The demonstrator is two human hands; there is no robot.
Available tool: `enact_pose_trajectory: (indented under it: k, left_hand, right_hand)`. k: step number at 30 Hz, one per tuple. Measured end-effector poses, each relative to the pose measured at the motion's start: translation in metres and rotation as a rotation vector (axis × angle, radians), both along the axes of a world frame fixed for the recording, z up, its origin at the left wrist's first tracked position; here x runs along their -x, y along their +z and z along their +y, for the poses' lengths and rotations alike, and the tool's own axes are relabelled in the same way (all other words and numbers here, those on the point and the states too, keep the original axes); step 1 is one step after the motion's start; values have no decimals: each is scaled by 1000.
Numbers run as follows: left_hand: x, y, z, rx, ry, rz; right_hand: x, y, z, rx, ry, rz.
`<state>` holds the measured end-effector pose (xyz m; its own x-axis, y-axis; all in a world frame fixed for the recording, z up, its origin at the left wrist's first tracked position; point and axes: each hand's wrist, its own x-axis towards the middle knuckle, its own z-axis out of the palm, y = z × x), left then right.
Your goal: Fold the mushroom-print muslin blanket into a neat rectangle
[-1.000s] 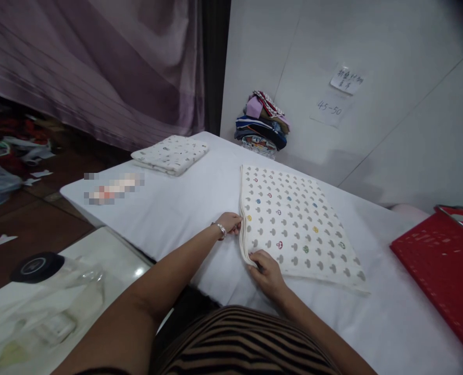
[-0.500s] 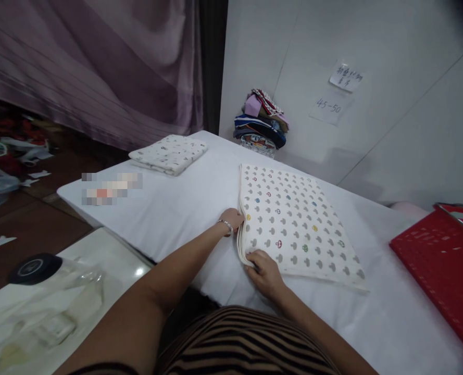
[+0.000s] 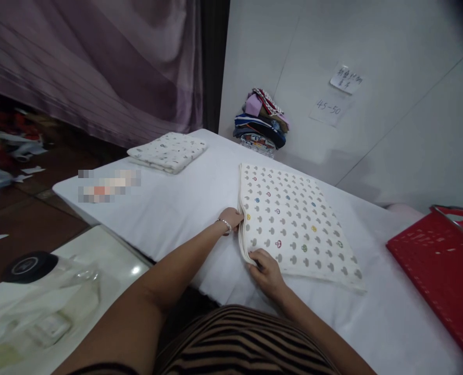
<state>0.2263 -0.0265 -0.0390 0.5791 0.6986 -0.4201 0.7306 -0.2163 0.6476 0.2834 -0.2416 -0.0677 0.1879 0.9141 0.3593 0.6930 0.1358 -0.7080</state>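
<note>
A folded white cloth [image 3: 289, 224] with grey and coloured mushroom prints lies on the white-covered table [image 3: 184, 208]. Its layered left edge faces me. My left hand [image 3: 231, 220], with a bracelet at the wrist, grips the middle of that edge; some fingertips are hidden behind the layers. At the near left corner, my right hand [image 3: 265, 268] pinches the layers between thumb and fingers. Another folded white cloth [image 3: 166, 152] with small prints lies at the far left of the table.
A red plastic basket [image 3: 434, 271] stands at the right. Stacked clothes [image 3: 259, 122] are by the wall, below paper notes [image 3: 345, 79]. A blurred patch covers something at the table's left. A white surface [image 3: 110, 255] at lower left holds a dark round object [image 3: 30, 267] and clear plastic.
The view has shifted very slightly. Both hands keep their places on the cloth's left edge, and the cloth lies as before.
</note>
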Motion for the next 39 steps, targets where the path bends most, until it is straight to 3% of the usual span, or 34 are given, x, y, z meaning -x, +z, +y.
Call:
enact_pose_trajectory:
  k: [9,17,24,31,35,39]
  left_hand:
    - [-2,9,-2,0,-8,43]
    - [-3,3,1,-104,-16,72]
    - [13,7,5,-365,28,145]
    - [14,4,4,-348,81,81]
    - [13,-3,8,-303,117,38]
    - [9,-6,11,-299,74,33]
  right_hand:
    - [0,-2,0,-6,4,-13]
    - [0,0,0,3,10,-58]
    - [4,6,3,172,27,-348]
    - [7,15,9,364,91,-517]
    - [10,19,13,412,131,-558]
    - [14,22,16,430,136,-566]
